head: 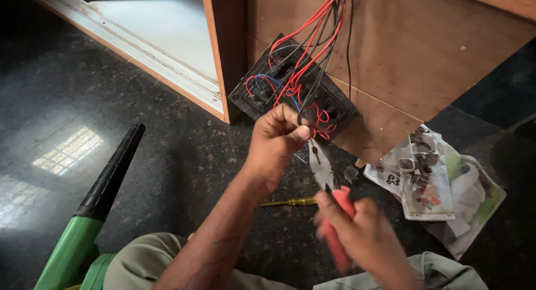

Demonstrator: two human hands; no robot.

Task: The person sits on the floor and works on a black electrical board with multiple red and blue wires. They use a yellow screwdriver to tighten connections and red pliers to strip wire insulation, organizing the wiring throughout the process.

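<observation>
Your left hand (274, 142) pinches a black wire (301, 108) at the switch panel (293, 94). Just below it, your right hand (363, 234) grips red-handled pliers (329, 184), their nose pointing up toward that wire.

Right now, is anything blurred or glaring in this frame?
Head view: the right hand with the red-handled pliers is motion-blurred; the left hand and switch panel are sharp; window glare lies on the dark floor at left.
</observation>
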